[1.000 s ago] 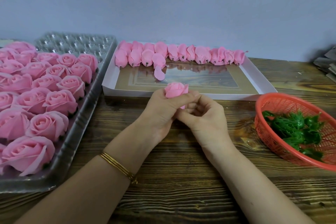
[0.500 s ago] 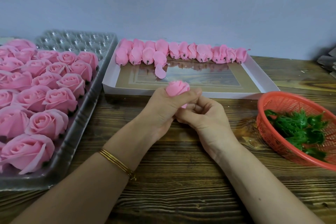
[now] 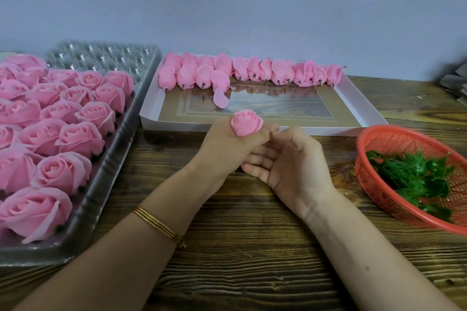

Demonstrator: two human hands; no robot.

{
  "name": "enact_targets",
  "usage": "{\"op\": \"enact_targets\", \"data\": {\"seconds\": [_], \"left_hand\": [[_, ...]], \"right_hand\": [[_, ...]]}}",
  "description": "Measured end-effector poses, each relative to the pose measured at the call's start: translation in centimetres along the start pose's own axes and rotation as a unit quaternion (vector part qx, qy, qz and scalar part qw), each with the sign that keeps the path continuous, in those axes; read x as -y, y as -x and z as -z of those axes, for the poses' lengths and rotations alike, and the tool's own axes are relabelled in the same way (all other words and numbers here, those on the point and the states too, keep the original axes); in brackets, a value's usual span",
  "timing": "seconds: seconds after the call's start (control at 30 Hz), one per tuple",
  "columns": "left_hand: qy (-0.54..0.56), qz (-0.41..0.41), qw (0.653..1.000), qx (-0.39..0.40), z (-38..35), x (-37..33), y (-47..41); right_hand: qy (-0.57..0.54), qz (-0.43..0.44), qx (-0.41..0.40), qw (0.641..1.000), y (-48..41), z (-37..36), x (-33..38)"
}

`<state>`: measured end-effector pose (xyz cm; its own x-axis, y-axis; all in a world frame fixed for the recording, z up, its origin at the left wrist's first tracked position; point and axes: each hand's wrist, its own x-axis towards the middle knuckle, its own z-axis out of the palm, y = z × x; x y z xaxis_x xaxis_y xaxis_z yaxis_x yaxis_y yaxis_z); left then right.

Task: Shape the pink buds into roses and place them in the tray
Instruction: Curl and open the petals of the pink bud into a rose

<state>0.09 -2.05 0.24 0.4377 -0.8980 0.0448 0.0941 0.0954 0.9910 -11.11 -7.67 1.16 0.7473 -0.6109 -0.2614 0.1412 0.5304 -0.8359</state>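
Note:
My left hand [image 3: 225,149] grips a small pink bud [image 3: 247,123] upright in its fist, with rolled petals showing above the thumb. My right hand [image 3: 293,161] lies against the left one, palm turned toward it and fingers loosely curled; I see nothing in it. The bud's base is hidden behind my left hand. On the left, a clear plastic tray [image 3: 111,166] holds several finished pink roses [image 3: 75,137]. A row of unshaped pink buds [image 3: 252,72] lies along the far side of a white box [image 3: 252,129].
A loose pink petal [image 3: 220,99] lies in the white box. At the right, a red plastic basket [image 3: 371,149] holds green leaf pieces [image 3: 414,174]. Grey stacked items [image 3: 454,86] sit at the far right edge. Everything rests on a dark wooden table [image 3: 252,247].
My right hand has let go of the bud's base and turned palm-inward. The bud sits higher in my left fist, with its petals more visible.

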Motion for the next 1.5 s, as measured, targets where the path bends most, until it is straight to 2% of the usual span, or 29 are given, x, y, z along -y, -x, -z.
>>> {"op": "enact_targets", "data": {"seconds": [0.23,0.6,0.8,0.9,1.0,1.13,1.27,1.4,1.5], "left_hand": [[-0.115,-0.041,0.993,0.007,-0.4,0.1,0.3],[-0.174,-0.061,0.983,-0.026,-0.8,0.5,0.4],[-0.029,-0.017,0.997,-0.066,-0.7,0.0,0.4],[0.009,-0.009,0.997,-0.082,-0.6,0.0,0.3],[0.043,0.008,0.996,-0.083,-0.8,0.2,0.0],[0.071,0.028,0.994,-0.077,-0.9,0.1,-0.1],[0.087,0.067,0.993,-0.03,-0.5,-0.3,-0.2],[0.089,0.101,0.99,0.026,0.0,-0.9,-0.2],[0.101,0.108,0.989,0.015,-0.2,-0.9,-0.2]], "right_hand": [[0.058,0.026,-0.05,0.997,-0.3,-0.8,-0.3],[0.07,0.016,-0.073,0.995,-0.7,-0.5,-0.4],[0.0,0.026,-0.01,1.0,-0.5,0.0,-0.6],[0.084,0.07,-0.034,0.993,-0.5,-0.1,-1.1],[0.178,0.13,-0.073,0.973,-0.5,-0.5,-1.5],[0.204,0.165,-0.084,0.961,-0.5,-0.4,-1.6],[0.164,0.148,-0.064,0.973,-0.4,-0.4,-1.7],[0.095,0.087,-0.023,0.991,-0.3,-0.5,-1.2],[0.053,0.066,0.0,0.996,-0.2,-0.5,-1.1]]}}
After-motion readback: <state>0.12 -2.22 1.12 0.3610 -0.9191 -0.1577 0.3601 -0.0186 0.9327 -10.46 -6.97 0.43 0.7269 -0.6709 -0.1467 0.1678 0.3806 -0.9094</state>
